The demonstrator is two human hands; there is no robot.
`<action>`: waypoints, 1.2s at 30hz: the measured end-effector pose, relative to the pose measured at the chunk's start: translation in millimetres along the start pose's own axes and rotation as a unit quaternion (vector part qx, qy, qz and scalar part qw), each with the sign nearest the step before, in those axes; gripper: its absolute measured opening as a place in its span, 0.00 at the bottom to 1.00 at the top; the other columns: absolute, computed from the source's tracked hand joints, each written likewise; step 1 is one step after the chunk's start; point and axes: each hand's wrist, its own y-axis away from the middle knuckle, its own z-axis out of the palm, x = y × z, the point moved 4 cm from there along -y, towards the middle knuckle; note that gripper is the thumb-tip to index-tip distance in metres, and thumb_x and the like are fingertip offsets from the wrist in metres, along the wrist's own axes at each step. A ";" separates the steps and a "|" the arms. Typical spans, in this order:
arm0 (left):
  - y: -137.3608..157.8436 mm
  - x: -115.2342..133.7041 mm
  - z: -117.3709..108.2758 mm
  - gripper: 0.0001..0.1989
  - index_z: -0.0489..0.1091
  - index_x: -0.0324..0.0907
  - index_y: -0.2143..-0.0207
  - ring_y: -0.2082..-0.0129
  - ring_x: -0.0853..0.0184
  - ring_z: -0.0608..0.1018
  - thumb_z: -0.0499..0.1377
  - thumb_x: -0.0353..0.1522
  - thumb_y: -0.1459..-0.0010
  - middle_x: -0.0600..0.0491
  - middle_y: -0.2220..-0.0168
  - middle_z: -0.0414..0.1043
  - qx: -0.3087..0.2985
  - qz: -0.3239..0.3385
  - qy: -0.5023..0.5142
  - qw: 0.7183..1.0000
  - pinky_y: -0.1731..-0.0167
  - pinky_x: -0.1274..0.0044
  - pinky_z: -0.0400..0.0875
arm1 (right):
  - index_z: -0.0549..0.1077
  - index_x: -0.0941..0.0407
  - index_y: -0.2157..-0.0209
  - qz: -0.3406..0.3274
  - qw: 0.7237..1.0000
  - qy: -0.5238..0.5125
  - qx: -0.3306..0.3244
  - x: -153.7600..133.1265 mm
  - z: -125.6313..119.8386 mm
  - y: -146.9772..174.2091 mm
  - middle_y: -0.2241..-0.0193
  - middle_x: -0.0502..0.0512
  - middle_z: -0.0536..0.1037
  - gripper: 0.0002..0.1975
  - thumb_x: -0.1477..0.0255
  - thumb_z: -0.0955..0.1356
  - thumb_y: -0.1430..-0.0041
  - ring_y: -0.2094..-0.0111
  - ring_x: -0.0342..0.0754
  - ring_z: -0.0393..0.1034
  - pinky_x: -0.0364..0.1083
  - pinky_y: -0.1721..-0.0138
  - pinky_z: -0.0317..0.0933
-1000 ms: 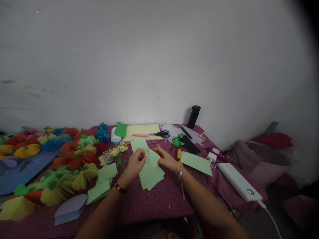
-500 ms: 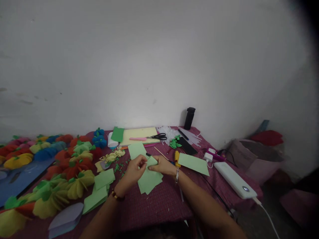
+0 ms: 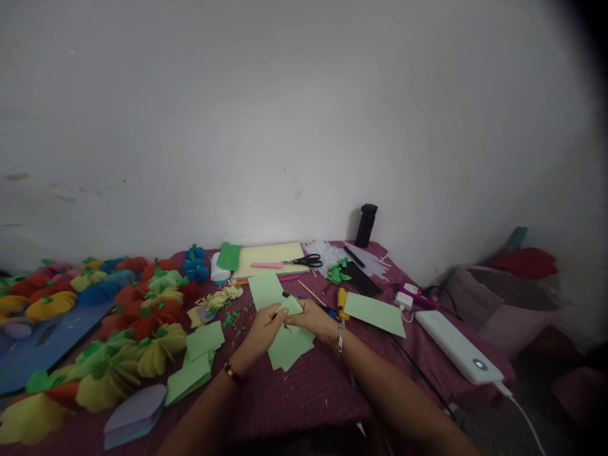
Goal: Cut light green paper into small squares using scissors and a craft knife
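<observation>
A small piece of light green paper (image 3: 292, 305), which looks folded, is pinched between my two hands over the table. My left hand (image 3: 266, 326) is closed on its left side, thumb on top. My right hand (image 3: 314, 318) grips the right side with thumb and fingers. Just beneath lie light green sheets (image 3: 291, 350), partly covered by the hands. Another green sheet (image 3: 265, 289) lies beyond them. The tip of a dark object shows behind the held paper; what it is stays hidden.
Several colourful paper pumpkins (image 3: 156, 316) crowd the left side. Folded green papers (image 3: 194, 370) lie near my left forearm. Scissors (image 3: 306, 260) rest on a pale yellow pad (image 3: 244, 258) at the back. To the right are a yellow-handled tool (image 3: 342, 304), a white power bank (image 3: 458, 345) and a black bottle (image 3: 366, 225).
My left hand has closed in on the paper, its thumb now pressed onto it beside my right hand. The whole view has shifted slightly, so the table things appear further right.
</observation>
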 end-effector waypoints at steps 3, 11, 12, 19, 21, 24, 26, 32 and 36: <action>0.1 -1.8 -3.9 0.18 0.63 0.41 0.81 0.83 0.73 0.59 0.56 0.44 0.47 0.60 0.84 0.56 0.017 -0.010 0.011 1.000 0.81 0.79 0.51 | 0.73 0.60 0.68 0.012 1.000 -0.007 -0.017 -2.6 -2.8 1.6 0.77 0.49 0.75 0.20 0.62 0.75 0.62 0.79 0.41 0.66 0.41 0.75 0.58; -4.2 -8.7 -34.9 0.19 0.58 0.42 0.82 0.84 0.74 0.58 0.54 0.45 0.45 0.61 0.86 0.55 0.176 -0.010 0.064 0.982 0.82 0.80 0.51 | 0.69 0.58 0.77 -0.072 0.995 0.008 0.075 -19.2 -29.4 0.6 0.79 0.49 0.72 0.16 0.61 0.73 0.56 0.77 0.40 0.63 0.40 0.73 0.57; -4.8 -9.9 -33.2 0.19 0.59 0.42 0.81 0.84 0.74 0.58 0.55 0.45 0.46 0.61 0.86 0.55 0.163 -0.016 0.070 0.984 0.82 0.80 0.51 | 0.70 0.58 0.74 -0.076 0.994 -0.004 0.079 -20.0 -30.1 1.2 0.77 0.49 0.72 0.16 0.60 0.72 0.55 0.76 0.40 0.64 0.41 0.71 0.58; -2.2 -16.3 2.9 0.20 0.63 0.41 0.81 0.87 0.75 0.57 0.57 0.48 0.50 0.61 0.87 0.55 -0.036 -0.067 0.071 0.995 0.84 0.80 0.49 | 0.70 0.59 0.68 -0.051 0.999 -0.002 -0.011 -11.4 -13.7 4.4 0.76 0.48 0.71 0.20 0.57 0.72 0.55 0.77 0.40 0.63 0.40 0.75 0.56; -0.8 -15.9 5.5 0.20 0.64 0.41 0.80 0.87 0.75 0.57 0.57 0.47 0.50 0.61 0.87 0.55 -0.052 -0.071 0.066 0.994 0.85 0.80 0.49 | 0.69 0.59 0.70 -0.029 0.999 -0.007 -0.018 -4.2 -11.4 2.9 0.78 0.47 0.71 0.19 0.58 0.73 0.55 0.79 0.40 0.62 0.40 0.76 0.55; -0.1 -14.0 4.4 0.19 0.64 0.40 0.79 0.87 0.75 0.57 0.57 0.47 0.50 0.61 0.87 0.54 -0.060 -0.067 0.057 0.994 0.84 0.80 0.49 | 0.68 0.58 0.72 -0.023 0.999 -0.027 0.001 2.7 -12.0 0.1 0.79 0.47 0.71 0.18 0.60 0.73 0.56 0.80 0.40 0.62 0.40 0.76 0.55; -0.2 -13.2 3.9 0.19 0.64 0.40 0.80 0.86 0.75 0.57 0.58 0.47 0.51 0.61 0.87 0.55 -0.064 -0.067 0.043 0.995 0.84 0.80 0.49 | 0.68 0.58 0.73 -0.026 0.999 -0.036 0.007 4.7 -11.6 -0.9 0.79 0.47 0.71 0.17 0.60 0.73 0.55 0.81 0.40 0.62 0.41 0.76 0.55; 2.5 -10.9 10.8 0.19 0.61 0.41 0.83 0.86 0.75 0.56 0.56 0.46 0.51 0.60 0.87 0.56 -0.076 -0.084 0.025 0.993 0.84 0.79 0.49 | 0.66 0.57 0.77 -0.059 0.994 -0.011 0.087 0.1 -14.2 -2.8 0.82 0.44 0.66 0.17 0.60 0.73 0.58 0.81 0.39 0.57 0.41 0.78 0.52; 6.7 -6.8 16.2 0.19 0.60 0.41 0.86 0.87 0.75 0.57 0.58 0.44 0.54 0.60 0.88 0.56 -0.093 -0.096 0.025 0.991 0.85 0.79 0.49 | 0.65 0.56 0.78 -0.101 0.978 -0.034 0.177 -14.0 -26.8 -1.8 0.82 0.45 0.64 0.17 0.60 0.73 0.57 0.80 0.40 0.57 0.41 0.76 0.54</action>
